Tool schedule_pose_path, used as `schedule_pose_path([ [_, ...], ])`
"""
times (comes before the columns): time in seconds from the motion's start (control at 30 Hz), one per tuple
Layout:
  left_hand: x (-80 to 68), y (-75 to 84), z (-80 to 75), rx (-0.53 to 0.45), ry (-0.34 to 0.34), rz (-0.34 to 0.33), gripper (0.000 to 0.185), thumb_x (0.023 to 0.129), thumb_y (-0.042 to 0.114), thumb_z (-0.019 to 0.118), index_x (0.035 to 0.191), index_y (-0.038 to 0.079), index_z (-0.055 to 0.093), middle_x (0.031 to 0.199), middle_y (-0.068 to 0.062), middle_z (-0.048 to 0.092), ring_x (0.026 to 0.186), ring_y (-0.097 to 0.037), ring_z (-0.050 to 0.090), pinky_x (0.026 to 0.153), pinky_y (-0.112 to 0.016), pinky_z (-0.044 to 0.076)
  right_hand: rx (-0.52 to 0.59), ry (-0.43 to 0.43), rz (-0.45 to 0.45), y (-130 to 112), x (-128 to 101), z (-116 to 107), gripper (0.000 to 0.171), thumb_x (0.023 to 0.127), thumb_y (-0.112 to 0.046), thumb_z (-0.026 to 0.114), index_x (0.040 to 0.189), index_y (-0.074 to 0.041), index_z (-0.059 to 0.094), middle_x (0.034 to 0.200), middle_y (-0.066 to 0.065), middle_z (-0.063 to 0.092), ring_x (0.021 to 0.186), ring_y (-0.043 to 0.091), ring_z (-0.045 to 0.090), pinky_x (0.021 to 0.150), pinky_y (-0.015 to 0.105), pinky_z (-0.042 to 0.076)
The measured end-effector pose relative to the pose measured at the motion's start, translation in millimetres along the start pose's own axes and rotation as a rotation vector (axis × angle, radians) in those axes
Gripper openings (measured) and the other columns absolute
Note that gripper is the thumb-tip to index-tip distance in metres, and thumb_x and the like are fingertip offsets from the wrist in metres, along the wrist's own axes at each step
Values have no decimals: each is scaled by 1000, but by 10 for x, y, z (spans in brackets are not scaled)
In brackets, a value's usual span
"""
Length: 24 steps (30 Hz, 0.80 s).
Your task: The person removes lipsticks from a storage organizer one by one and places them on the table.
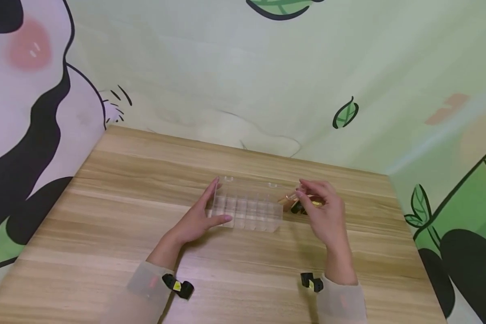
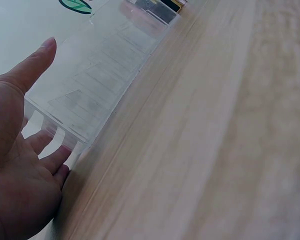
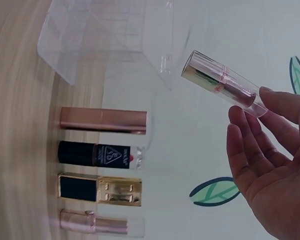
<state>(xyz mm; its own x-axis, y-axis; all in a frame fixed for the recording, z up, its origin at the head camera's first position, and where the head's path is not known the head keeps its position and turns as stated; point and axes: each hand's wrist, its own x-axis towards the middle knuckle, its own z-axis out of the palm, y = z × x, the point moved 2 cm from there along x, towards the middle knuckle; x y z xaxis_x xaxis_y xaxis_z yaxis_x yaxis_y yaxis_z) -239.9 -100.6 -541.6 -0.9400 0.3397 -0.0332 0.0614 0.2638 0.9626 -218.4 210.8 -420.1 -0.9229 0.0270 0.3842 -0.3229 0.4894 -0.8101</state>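
A clear plastic organizer [image 1: 249, 211] divided into small compartments sits on the wooden table. My left hand [image 1: 200, 218] holds its left end, thumb along the front and fingers around the end and back; the left wrist view shows the thumb extended and fingertips behind the clear wall [image 2: 90, 95]. Between thumb and fingertips, my right hand [image 1: 326, 207] pinches a lipstick [image 3: 225, 82] by its clear end. Its shiny metallic end points towards the organizer's right side, tilted. No lipstick can be made out inside the compartments.
Several lipsticks stand in a row right of the organizer, partly behind my right hand in the head view: a rose-gold tube [image 3: 104, 120], a black one [image 3: 97, 154], a black-and-gold one [image 3: 100, 189] and a pale pink one [image 3: 97, 222]. A printed wall cloth [image 1: 194, 76] rises behind the table.
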Motion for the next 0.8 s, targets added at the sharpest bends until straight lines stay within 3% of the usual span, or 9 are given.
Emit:
schedule_pose_path([
  [0.47,-2,-17,41,17,-12,-5,114,85,49,83,166,41,2,174,6,20,162,-30,13,129,-62,11,24,106,82,223,-124,-143,24,93,-1,75,117,-5,77,107,11,68,93,3,63,81,12,53],
  [0.8,-18,16,7,52,6,-15,113,86,49,82,165,45,2,173,7,21,162,-30,13,128,-65,11,-8,54,83,294,-86,-205,22,92,-5,77,114,-6,79,105,9,69,92,5,64,76,12,56],
])
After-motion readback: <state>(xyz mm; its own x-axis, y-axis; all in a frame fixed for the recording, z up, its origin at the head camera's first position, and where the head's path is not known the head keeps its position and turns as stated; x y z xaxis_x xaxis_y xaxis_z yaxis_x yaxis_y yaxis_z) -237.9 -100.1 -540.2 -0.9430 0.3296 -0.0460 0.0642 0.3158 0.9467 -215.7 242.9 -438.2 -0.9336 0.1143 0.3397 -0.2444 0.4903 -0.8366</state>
